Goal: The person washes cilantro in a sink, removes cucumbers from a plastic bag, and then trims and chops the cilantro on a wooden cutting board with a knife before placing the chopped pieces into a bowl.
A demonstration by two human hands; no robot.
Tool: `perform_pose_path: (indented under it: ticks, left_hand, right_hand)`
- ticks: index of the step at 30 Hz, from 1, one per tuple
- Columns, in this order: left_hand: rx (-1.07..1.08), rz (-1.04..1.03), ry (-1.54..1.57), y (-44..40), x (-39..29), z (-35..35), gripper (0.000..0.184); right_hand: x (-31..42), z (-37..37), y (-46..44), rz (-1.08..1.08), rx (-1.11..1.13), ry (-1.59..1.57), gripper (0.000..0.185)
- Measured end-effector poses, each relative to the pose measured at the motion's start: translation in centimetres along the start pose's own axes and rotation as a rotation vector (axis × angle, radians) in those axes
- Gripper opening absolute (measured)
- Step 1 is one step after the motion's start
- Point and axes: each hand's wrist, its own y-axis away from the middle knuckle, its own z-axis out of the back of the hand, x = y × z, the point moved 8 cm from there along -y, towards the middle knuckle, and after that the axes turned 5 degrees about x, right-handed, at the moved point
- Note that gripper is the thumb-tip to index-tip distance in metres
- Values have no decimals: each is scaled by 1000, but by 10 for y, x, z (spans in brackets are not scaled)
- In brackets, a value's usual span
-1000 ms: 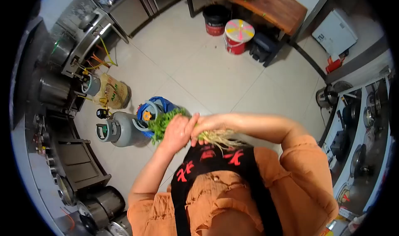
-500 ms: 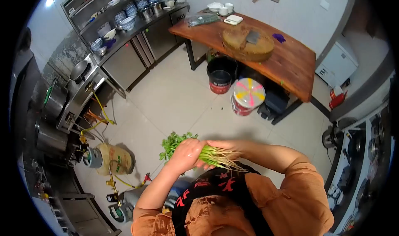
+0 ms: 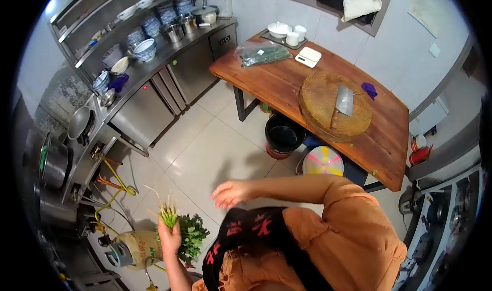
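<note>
My left hand [image 3: 170,234], low on the left, is wrapped round a bunch of coriander [image 3: 191,238]. Its pale roots and green stems stick up above the fist, and the leafy end hangs to the right of the wrist. My right hand [image 3: 233,193] is held out in front of the apron, away from the bunch. Its fingers are loosely stretched and nothing is in them. Ahead, a cleaver [image 3: 344,101] lies on a thick round chopping board [image 3: 316,101] on the wooden table [image 3: 279,83].
A bagged bundle of greens [image 3: 264,55] and a white scale [image 3: 308,57] lie on the table. Beneath its edge stand a black bucket [image 3: 283,137] and a lidded bucket [image 3: 323,162]. At left are a gas cylinder [image 3: 141,250], a yellow hose [image 3: 115,181] and a steel counter [image 3: 143,111].
Both hands were together on the coriander; now the right has let go and the left has carried it down and left, roots turned upward. The view has shifted closer to the table.
</note>
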Motion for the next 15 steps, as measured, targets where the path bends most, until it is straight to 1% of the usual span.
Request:
perform_pose_path:
  ticks: [1,3,4,5,7,9,11,12,13,14,15]
  left_hand:
    - [19,41,10,-29,20,7,46]
    - [59,27,37,-96,24,8,45]
    - [75,25,53,-131,21,8,45]
    - [83,-29,27,-172,13,7,44]
    - [117,-116,-28,-240,-4,-5,43]
    - [177,-141,8,-306,-24,-22,42]
    - [252,-118,-90,-368,-40,-42,41]
    - [260,-196,-59,-396,-44,-55,42]
    - [272,-230,-53,-423,-46,-65,42]
    - [281,-264,-41,-447,-50,-74,42]
    - [292,-295,-28,-469,-54,-85,42]
  right_hand:
    - [16,27,-8,25,-54,24,41]
    - [35,94,-18,175,-33,-70,42]
    - [52,121,-15,121,-228,-44,41]
    - [75,150,-7,67,-425,-11,41]
    - [113,200,10,171,-578,36,39]
    - [143,246,25,274,-726,111,35]
    - [160,296,35,345,-859,194,32]
    - [168,322,41,366,-957,363,31]
    - [185,344,47,380,-1054,541,31]
    - [197,369,53,282,-1109,585,30]
    - [211,396,58,307,-1173,632,32]
